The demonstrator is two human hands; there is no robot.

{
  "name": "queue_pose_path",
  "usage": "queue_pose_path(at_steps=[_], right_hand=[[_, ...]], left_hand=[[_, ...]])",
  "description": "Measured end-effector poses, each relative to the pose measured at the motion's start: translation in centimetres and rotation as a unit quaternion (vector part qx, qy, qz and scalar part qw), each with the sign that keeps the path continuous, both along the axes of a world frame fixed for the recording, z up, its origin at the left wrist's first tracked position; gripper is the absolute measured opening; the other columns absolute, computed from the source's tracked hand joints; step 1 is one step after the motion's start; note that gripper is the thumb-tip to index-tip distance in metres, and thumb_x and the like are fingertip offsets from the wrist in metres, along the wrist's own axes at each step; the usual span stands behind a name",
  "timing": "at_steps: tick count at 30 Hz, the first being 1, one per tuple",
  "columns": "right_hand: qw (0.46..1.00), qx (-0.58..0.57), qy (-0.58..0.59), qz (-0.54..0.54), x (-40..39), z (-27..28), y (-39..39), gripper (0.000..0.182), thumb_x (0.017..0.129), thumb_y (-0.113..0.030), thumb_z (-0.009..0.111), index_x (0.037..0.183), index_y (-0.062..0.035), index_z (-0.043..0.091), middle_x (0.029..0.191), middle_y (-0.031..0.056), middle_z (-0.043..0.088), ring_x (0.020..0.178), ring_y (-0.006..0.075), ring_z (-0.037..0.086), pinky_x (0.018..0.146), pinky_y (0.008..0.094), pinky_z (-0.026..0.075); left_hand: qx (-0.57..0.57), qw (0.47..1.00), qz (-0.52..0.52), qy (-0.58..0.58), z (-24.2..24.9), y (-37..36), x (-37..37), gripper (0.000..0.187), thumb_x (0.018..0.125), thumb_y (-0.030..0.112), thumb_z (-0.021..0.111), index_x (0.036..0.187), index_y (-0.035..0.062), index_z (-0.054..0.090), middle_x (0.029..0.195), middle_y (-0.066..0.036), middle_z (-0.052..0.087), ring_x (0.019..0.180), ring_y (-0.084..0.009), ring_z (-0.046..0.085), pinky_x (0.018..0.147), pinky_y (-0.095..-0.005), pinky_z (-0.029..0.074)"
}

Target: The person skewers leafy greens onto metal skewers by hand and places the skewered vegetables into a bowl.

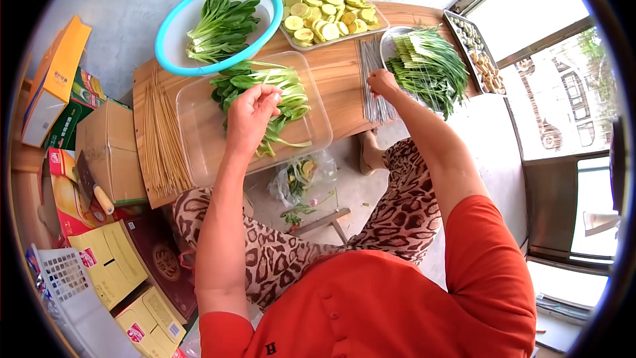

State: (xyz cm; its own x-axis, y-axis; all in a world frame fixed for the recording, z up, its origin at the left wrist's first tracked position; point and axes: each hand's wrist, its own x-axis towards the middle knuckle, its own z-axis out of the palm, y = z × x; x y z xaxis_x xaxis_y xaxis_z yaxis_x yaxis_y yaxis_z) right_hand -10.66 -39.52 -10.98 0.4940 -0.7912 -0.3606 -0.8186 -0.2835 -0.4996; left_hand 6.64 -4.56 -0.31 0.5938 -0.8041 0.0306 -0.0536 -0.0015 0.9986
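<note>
1. Over the clear tray (199, 132), the left hand (248, 116) has its fingers curled around leafy greens (281, 89) that lie inside it.
2. Beyond the tray's right edge, the right hand (382, 83) pinches at a bundle of metal skewers (374, 76).
3. Left of the tray lie bamboo skewers (162, 139); behind it sits a blue-rimmed bowl (173, 21) of greens.

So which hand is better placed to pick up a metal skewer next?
The right hand, probably. It rests at the bundle of metal skewers, fingers on them. The left hand is over the clear tray, already gripping leafy greens, apart from the skewers.
</note>
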Motion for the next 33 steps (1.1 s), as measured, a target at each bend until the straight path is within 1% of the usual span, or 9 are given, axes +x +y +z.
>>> queue_pose_path(at_steps=[5,10,12,15,17,19,24,28,33], right_hand=[[0.989,0.064,-0.118,-0.061,-0.4,4.6,1.7,0.016,0.077,-0.015,0.060,0.075,0.0004,0.065,0.064,0.0085,0.066,0.048,0.0180,0.063,0.048,0.0300,0.053],[0.973,0.156,-0.166,-0.041,-4.5,7.8,-7.0,0.009,0.078,-0.011,0.066,0.073,-0.0039,0.068,0.068,0.0053,0.066,0.052,0.0140,0.059,0.040,0.0314,0.041],[0.963,0.071,-0.213,-0.150,-6.5,10.8,-9.8,0.012,0.082,-0.014,0.058,0.079,-0.0030,0.060,0.067,0.0072,0.060,0.042,0.0115,0.044,0.037,0.0251,0.035],[0.908,0.046,-0.336,-0.245,-9.4,18.5,-9.1,0.019,0.089,-0.016,0.056,0.076,-0.0052,0.063,0.061,0.0027,0.056,0.044,0.0081,0.043,0.038,0.0214,0.033],[0.841,0.075,-0.479,-0.240,-10.7,20.6,-8.7,0.014,0.091,-0.013,0.055,0.089,-0.0010,0.061,0.067,0.0057,0.060,0.046,0.0080,0.045,0.038,0.0195,0.035],[0.805,0.146,-0.538,-0.202,-10.8,19.9,-7.7,0.012,0.092,-0.013,0.056,0.095,-0.0017,0.060,0.070,0.0074,0.061,0.048,0.0089,0.047,0.039,0.0203,0.038],[0.836,0.235,-0.484,-0.106,-6.5,14.8,3.4,0.016,0.091,-0.018,0.057,0.097,-0.0037,0.060,0.081,0.0105,0.064,0.052,0.0103,0.049,0.044,0.0211,0.041],[0.808,0.316,-0.494,-0.057,-3.5,10.8,10.8,0.018,0.092,-0.015,0.054,0.104,-0.0018,0.059,0.085,0.0091,0.066,0.054,0.0115,0.050,0.049,0.0226,0.043],[0.800,0.377,-0.457,-0.093,-3.8,8.3,13.6,0.017,0.093,-0.016,0.053,0.100,-0.0022,0.059,0.073,0.0059,0.060,0.048,0.0101,0.046,0.044,0.0220,0.036]], left_hand=[[-0.027,0.999,0.020,-0.012,-0.1,0.1,0.2,0.014,0.089,0.010,0.057,0.096,-0.0002,0.064,0.081,-0.002,0.064,0.068,-0.0077,0.059,0.064,-0.0221,0.048],[-0.044,0.998,0.042,-0.034,-0.1,0.8,1.0,0.015,0.089,0.010,0.057,0.096,-0.0009,0.064,0.080,-0.003,0.064,0.067,-0.0084,0.058,0.063,-0.0225,0.047],[-0.053,0.997,0.051,-0.020,0.0,1.1,1.2,0.015,0.088,0.011,0.058,0.096,-0.0014,0.064,0.081,-0.003,0.064,0.066,-0.0088,0.058,0.063,-0.0227,0.049],[-0.037,0.997,0.058,-0.029,-0.4,1.6,1.4,0.016,0.088,0.011,0.058,0.097,-0.0010,0.064,0.081,-0.004,0.064,0.066,-0.0091,0.059,0.063,-0.0228,0.049],[-0.023,0.997,0.069,-0.032,-0.9,1.7,1.4,0.015,0.087,0.011,0.059,0.096,-0.0004,0.065,0.080,-0.003,0.065,0.065,-0.0094,0.060,0.062,-0.0225,0.049],[0.001,0.996,0.070,-0.054,-1.6,1.6,1.3,0.014,0.087,0.011,0.060,0.094,0.0005,0.066,0.079,-0.002,0.065,0.065,-0.0096,0.060,0.061,-0.0226,0.048],[0.058,0.991,0.029,-0.121,-6.5,0.4,0.1,0.011,0.084,0.010,0.061,0.091,0.0041,0.067,0.073,-0.002,0.065,0.062,-0.0077,0.061,0.057,-0.0235,0.047],[0.114,0.942,-0.069,-0.309,-6.9,0.5,-2.9,0.012,0.079,0.008,0.065,0.091,0.0057,0.066,0.088,-0.011,0.066,0.079,-0.0260,0.064,0.071,-0.0334,0.051],[0.182,0.894,-0.132,-0.387,-7.6,0.5,-3.7,0.016,0.076,0.004,0.064,0.092,0.0064,0.065,0.093,-0.011,0.065,0.088,-0.0300,0.063,0.077,-0.0380,0.050]])
